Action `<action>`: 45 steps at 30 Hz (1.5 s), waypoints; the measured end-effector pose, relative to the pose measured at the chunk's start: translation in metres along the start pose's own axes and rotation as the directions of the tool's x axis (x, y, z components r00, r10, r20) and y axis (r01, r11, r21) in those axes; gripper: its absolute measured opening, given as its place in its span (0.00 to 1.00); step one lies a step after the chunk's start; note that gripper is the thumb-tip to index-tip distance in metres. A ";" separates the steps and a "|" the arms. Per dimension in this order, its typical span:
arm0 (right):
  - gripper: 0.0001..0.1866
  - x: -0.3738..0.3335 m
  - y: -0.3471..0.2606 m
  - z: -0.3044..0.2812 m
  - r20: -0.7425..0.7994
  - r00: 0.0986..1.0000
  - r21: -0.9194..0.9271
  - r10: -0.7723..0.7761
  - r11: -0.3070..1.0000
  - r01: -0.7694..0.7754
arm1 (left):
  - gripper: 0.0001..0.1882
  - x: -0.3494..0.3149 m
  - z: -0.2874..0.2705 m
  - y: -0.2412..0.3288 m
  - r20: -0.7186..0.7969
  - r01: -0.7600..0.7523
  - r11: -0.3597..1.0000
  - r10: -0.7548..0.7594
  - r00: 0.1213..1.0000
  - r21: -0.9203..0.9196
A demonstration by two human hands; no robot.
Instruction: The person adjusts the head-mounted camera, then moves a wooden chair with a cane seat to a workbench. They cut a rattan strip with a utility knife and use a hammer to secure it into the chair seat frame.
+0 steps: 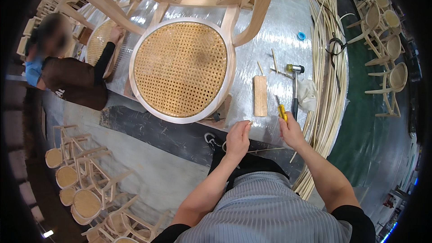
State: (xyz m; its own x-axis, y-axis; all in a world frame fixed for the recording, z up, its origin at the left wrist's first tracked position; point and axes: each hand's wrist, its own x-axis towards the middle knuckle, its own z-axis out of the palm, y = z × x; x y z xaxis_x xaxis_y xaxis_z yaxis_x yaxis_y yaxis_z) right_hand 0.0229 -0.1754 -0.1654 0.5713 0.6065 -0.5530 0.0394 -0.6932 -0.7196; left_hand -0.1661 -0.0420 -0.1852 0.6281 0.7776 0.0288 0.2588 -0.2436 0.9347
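Note:
My left hand (237,140) is closed in a pinch at the table's front edge, on a thin cane strip (265,150) whose pale length trails beneath it. In my right hand (291,131) is a yellow-handled screwdriver (282,111), its thin metal shaft pointing away from me; the exact tip is too small to make out. Left of my hands lies a wooden chair with a round woven cane seat (180,67) in a pale rim (148,109). A wood block (260,95) lies just beyond my hands, and a mallet (295,85) with a yellow-and-black head beside it.
A crumpled white cloth (307,94) touches the mallet's side. Long cane strips (327,63) run in a bundle along the table's right edge. A blue ring-shaped thing (301,36) lies farther back. At left, a person (74,78) works on another cane seat (100,42). Chairs (87,204) stand on the floor.

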 end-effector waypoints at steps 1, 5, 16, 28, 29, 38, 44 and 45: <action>0.18 0.002 -0.003 0.000 -0.099 0.995 -0.015 0.019 1.000 -0.021 | 0.08 -0.001 -0.003 0.005 0.002 0.005 1.000 -0.005 1.000 -0.018; 0.24 0.012 -0.008 -0.002 -0.311 0.931 -0.306 -0.192 0.948 0.093 | 0.09 -0.002 -0.016 0.023 0.035 -0.022 1.000 0.023 0.999 -0.021; 0.13 -0.056 -0.080 0.026 -0.026 0.807 -0.054 -0.590 0.807 0.588 | 0.15 0.026 -0.129 0.119 -0.108 -0.073 0.876 0.024 0.994 -0.477; 0.12 -0.079 -0.159 0.213 0.560 0.554 -0.020 -0.616 0.659 0.752 | 0.17 0.085 -0.292 0.182 -0.329 -0.267 0.689 0.043 0.943 -0.674; 0.12 -0.077 -0.178 0.226 0.498 0.567 -0.016 -0.656 0.647 0.762 | 0.19 0.084 -0.305 0.166 -0.267 -0.235 0.777 0.090 0.959 -0.584; 0.15 -0.059 -0.301 0.324 0.142 0.647 0.080 -0.749 0.660 0.747 | 0.22 0.134 -0.396 0.099 -0.185 -0.351 0.839 0.300 0.936 -0.417; 0.13 -0.014 -0.260 0.272 -0.131 0.812 0.000 -0.568 0.819 0.573 | 0.22 0.186 -0.418 0.074 -0.046 -0.312 0.891 0.315 0.948 -0.331; 0.13 -0.008 -0.251 0.257 -0.182 0.838 -0.025 -0.514 0.855 0.519 | 0.22 0.196 -0.419 0.073 -0.005 -0.310 0.901 0.324 0.946 -0.305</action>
State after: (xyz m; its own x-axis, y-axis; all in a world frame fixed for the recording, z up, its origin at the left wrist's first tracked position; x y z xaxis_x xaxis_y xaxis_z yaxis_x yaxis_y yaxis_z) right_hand -0.2025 0.0942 -0.0884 0.6075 0.7941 -0.0171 0.3509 -0.2876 -0.8912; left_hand -0.3313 0.3353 0.0374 0.6743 0.6599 0.3314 -0.1849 -0.2836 0.9409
